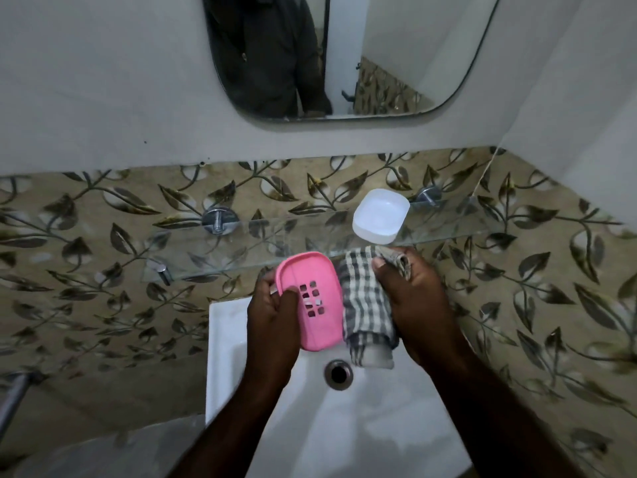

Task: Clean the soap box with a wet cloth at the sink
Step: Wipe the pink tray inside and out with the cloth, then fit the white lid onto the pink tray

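Note:
My left hand (272, 326) grips a pink soap box tray (310, 301) with square drain holes, held over the back of the white sink (344, 426). My right hand (413, 305) holds a grey and white checked cloth (365, 305) bunched against the tray's right edge. A white soap box part (381, 215) lies open side up on the glass shelf (241, 250) above the sink.
The sink drain (339, 374) lies just below my hands. A mirror (344, 56) hangs on the wall above, and leaf-patterned tiles (103, 270) surround the sink. Metal shelf brackets (219, 219) stick out of the wall. A metal bar (13, 398) shows at the left edge.

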Demonstrator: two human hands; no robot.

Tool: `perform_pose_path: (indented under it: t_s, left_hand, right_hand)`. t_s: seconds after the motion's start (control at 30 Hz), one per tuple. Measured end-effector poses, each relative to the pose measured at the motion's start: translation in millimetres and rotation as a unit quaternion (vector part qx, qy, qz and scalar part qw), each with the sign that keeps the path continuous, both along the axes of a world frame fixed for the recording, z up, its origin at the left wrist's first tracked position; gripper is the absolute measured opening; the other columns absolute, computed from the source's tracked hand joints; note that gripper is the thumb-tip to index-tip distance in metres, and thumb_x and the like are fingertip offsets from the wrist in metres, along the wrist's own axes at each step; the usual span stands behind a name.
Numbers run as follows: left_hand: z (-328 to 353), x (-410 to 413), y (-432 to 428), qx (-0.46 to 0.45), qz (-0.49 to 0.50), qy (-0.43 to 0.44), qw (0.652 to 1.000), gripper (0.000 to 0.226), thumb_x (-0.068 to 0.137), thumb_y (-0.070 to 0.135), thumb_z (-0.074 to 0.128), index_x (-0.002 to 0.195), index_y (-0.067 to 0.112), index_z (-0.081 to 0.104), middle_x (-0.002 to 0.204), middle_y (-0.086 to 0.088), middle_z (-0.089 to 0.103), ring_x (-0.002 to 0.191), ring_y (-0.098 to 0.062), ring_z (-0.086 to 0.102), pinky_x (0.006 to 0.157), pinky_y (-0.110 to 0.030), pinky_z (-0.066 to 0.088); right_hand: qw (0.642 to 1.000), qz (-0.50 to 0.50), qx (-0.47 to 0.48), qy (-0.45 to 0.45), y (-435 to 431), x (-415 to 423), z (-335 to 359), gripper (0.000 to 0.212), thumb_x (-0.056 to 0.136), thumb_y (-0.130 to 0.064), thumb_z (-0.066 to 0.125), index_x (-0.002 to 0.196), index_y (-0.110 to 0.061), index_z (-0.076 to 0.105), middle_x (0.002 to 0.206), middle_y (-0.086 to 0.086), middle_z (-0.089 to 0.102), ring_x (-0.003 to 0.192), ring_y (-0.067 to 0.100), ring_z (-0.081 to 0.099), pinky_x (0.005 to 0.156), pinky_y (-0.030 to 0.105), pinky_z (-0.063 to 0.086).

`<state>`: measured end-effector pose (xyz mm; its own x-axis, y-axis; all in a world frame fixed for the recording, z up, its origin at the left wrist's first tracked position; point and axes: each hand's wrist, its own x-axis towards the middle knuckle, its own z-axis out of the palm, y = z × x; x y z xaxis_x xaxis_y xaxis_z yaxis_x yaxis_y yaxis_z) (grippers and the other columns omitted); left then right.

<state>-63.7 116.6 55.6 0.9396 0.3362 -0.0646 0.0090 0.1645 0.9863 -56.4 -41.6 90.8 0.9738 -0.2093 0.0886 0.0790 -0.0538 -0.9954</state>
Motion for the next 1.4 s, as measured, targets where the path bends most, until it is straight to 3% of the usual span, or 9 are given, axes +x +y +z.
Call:
perform_pose_path:
  t_s: [0.27,0.47,0.6,0.73,0.83,0.9,1.1,1.23,1.4]
  left_hand:
    - [36.1,26.5,38.7,0.063,0.121,-0.039,0.99,0.024,0.094,0.001,0.046,0.111,0.016,0.052,0.072,0.001,0.061,0.047,0.006,0.056,0.047,-0.015,0.046]
    - [32.6,32.3,56.1,0.01,0.107,0.022,0.994,0.038,0.092,-0.002,0.045,0.122,0.02,0.049,0.084,-0.008,0.067,0.07,-0.019,0.063,0.067,-0.034,0.051]
    - [31.4,35.1,56.7,-0.01,0.099,0.041,0.994,0.033,0.091,0.0,0.046,0.117,0.021,0.048,0.089,-0.011,0.068,0.076,-0.025,0.065,0.063,-0.034,0.049]
    - [36.9,39.1,49.3,-0.019,0.077,0.038,0.996,0.027,0.091,0.001,0.046,0.109,0.021,0.05,0.095,-0.012,0.068,0.079,-0.023,0.066,0.064,-0.033,0.051]
    - [40.2,40.8,45.1,-0.027,0.055,0.035,0.998,0.027,0.093,0.003,0.045,0.113,0.02,0.051,0.095,-0.011,0.07,0.078,-0.022,0.066,0.06,-0.029,0.048]
    - [40.5,41.0,46.4,-0.023,0.046,0.031,0.998,0.025,0.094,0.006,0.047,0.112,0.022,0.054,0.098,-0.01,0.07,0.081,-0.023,0.067,0.062,-0.029,0.049]
    - [39.7,36.9,51.6,0.004,0.043,0.014,0.999,0.021,0.098,0.014,0.049,0.115,0.023,0.057,0.088,0.0,0.071,0.071,-0.009,0.067,0.057,-0.024,0.05]
    - [40.7,29.3,49.4,0.024,-0.001,-0.025,0.999,0.021,0.095,0.026,0.055,0.114,0.021,0.063,0.097,-0.004,0.074,0.085,-0.021,0.071,0.064,-0.031,0.055]
    - [36.5,13.7,37.4,-0.042,-0.027,-0.037,0.998,0.026,0.092,0.036,0.057,0.108,0.017,0.066,0.105,-0.006,0.074,0.097,-0.022,0.069,0.082,-0.037,0.054]
  right_hand:
    - [0.984,0.011,-0.142,-0.103,35.7,91.1,50.1,0.023,0.09,-0.022,0.065,0.111,-0.017,0.058,0.103,-0.004,0.065,0.096,0.013,0.062,0.087,0.03,0.049]
    - [0.939,-0.052,-0.321,-0.113,11.7,96.3,38.6,0.034,0.085,-0.018,0.066,0.117,-0.015,0.059,0.106,-0.003,0.061,0.104,0.015,0.057,0.082,0.016,0.035]
    - [0.884,0.002,-0.462,-0.065,-11.3,85.1,18.3,0.053,0.08,-0.016,0.066,0.13,-0.007,0.054,0.128,0.014,0.06,0.122,0.03,0.052,0.103,0.034,0.037]
    - [0.812,0.047,-0.579,-0.047,-17.9,80.1,-1.1,0.05,0.067,-0.003,0.071,0.116,-0.006,0.063,0.104,0.017,0.069,0.099,0.039,0.063,0.088,0.044,0.048]
    - [0.826,0.021,-0.559,-0.066,-19.9,75.5,3.5,0.043,0.058,0.008,0.07,0.098,-0.007,0.069,0.082,0.016,0.071,0.08,0.04,0.065,0.075,0.039,0.049]
    - [0.842,0.005,-0.531,-0.097,-17.2,68.0,18.3,0.039,0.063,0.003,0.072,0.101,-0.008,0.069,0.089,0.015,0.072,0.085,0.037,0.065,0.078,0.039,0.048]
    - [0.925,0.125,-0.322,-0.155,8.5,17.3,100.7,0.03,0.077,-0.011,0.073,0.101,-0.028,0.068,0.089,-0.016,0.069,0.075,-0.004,0.064,0.059,0.007,0.046]
    - [0.936,0.323,-0.118,-0.074,25.0,26.8,103.9,0.023,0.078,-0.012,0.065,0.1,-0.016,0.073,0.086,0.008,0.076,0.075,0.018,0.071,0.064,0.026,0.053]
    - [0.976,0.191,-0.097,-0.05,44.2,61.3,56.3,0.017,0.093,-0.019,0.061,0.091,-0.007,0.073,0.087,0.019,0.072,0.073,0.017,0.063,0.07,0.036,0.049]
